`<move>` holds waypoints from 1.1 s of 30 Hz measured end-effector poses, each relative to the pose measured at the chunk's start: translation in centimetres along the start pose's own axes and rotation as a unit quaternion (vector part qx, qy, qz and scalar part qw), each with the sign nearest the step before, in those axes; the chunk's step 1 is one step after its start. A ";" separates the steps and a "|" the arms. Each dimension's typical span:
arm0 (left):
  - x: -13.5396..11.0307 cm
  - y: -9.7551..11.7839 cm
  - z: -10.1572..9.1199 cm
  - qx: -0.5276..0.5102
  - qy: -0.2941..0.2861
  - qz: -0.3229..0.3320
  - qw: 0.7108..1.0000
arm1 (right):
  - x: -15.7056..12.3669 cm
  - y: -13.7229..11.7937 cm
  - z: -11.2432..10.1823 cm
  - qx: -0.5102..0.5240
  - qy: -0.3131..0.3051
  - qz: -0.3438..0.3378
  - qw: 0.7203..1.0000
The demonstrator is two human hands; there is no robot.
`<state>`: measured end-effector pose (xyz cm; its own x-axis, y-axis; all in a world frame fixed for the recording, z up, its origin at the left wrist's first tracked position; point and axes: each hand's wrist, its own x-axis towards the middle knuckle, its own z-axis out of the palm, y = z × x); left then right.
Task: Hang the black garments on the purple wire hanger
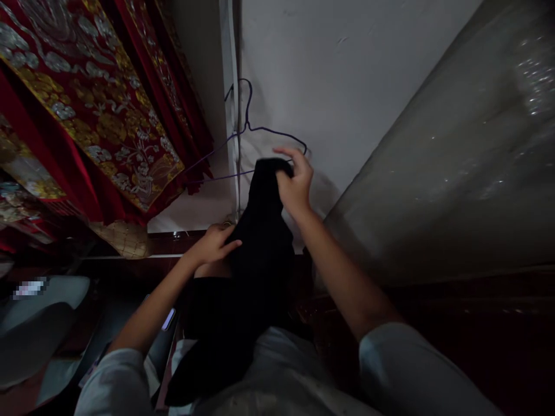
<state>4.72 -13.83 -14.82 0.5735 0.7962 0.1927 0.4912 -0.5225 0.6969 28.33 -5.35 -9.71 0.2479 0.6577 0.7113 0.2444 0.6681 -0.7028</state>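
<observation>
A black garment [264,248] hangs in front of me, its narrow upper end at the lower bar of a thin purple wire hanger [271,132]. My right hand [296,180] is closed on that upper end, near the hanger's right corner, with the index finger raised. Lower down, my left hand [214,245] grips the garment's left side, thumb on top and the other fingers partly hidden by the cloth. The garment's lower part falls towards my lap. Its exact kind is hard to make out in the dark.
The hanger's hook is by a pale vertical pipe [236,115] on the white wall [347,69]. Red, gold-embroidered drapery [108,115] hangs at left. A large plastic-covered panel [455,162] leans at right. A grey chair [43,329] and a lit phone [168,319] are at lower left.
</observation>
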 end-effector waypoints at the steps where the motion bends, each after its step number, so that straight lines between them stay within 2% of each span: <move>1: -0.2 -0.3 -0.9 0.040 -0.026 0.005 0.999 | 1.0 1.4 0.8 -0.005 -0.003 0.025 1.000; 3: -0.5 -0.7 -2.8 0.125 -0.072 -0.007 0.989 | 1.9 4.3 2.4 -0.034 -0.057 0.120 0.991; 6: -1.2 -1.4 -5.5 0.205 -0.070 -0.081 0.973 | 1.6 7.1 3.4 -0.106 -0.154 0.219 0.958; 8: -1.7 -1.9 -7.4 0.220 -0.043 -0.123 0.967 | 1.1 7.7 2.5 -0.130 -0.172 0.229 0.949; 10: -1.7 -2.3 -9.4 0.219 -0.012 -0.143 0.965 | 1.1 7.4 0.8 -0.165 -0.177 0.214 0.946; 12: -1.1 -2.3 -11.4 0.221 0.029 -0.135 0.965 | 1.4 6.5 -1.3 -0.232 -0.174 0.189 0.938; 15: 1.1 -2.1 -13.5 0.223 0.088 -0.110 0.965 | 2.1 4.7 -3.8 -0.308 -0.157 0.171 0.923; 18: 3.3 -1.8 -14.5 0.191 0.088 -0.093 0.973 | 2.3 3.0 -5.2 -0.325 -0.141 0.162 0.921; 20: 3.9 -1.5 -14.7 0.176 0.082 -0.074 0.978 | 2.2 2.2 -5.7 -0.328 -0.130 0.147 0.924; 23: 3.0 -0.7 -15.0 0.171 0.081 -0.048 0.981 | 2.1 1.4 -6.1 -0.326 -0.134 0.138 0.926; 26: 1.6 1.1 -15.4 0.190 0.072 -0.040 0.978 | 2.0 0.9 -6.2 -0.330 -0.122 0.140 0.926; 30: 0.5 4.2 -15.8 0.247 0.036 -0.059 0.966 | 1.8 0.8 -6.1 -0.330 -0.091 0.136 0.930; 33: 0.0 5.7 -15.6 0.230 -0.002 -0.091 0.969 | 1.5 1.0 -6.2 -0.337 -0.086 0.115 0.930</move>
<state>-2.69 -12.06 -0.03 0.4522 0.8871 0.0928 0.8237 -0.4552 0.3380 34.76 -5.86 -9.40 0.2274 0.8410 0.4908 0.7499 0.1703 -0.6393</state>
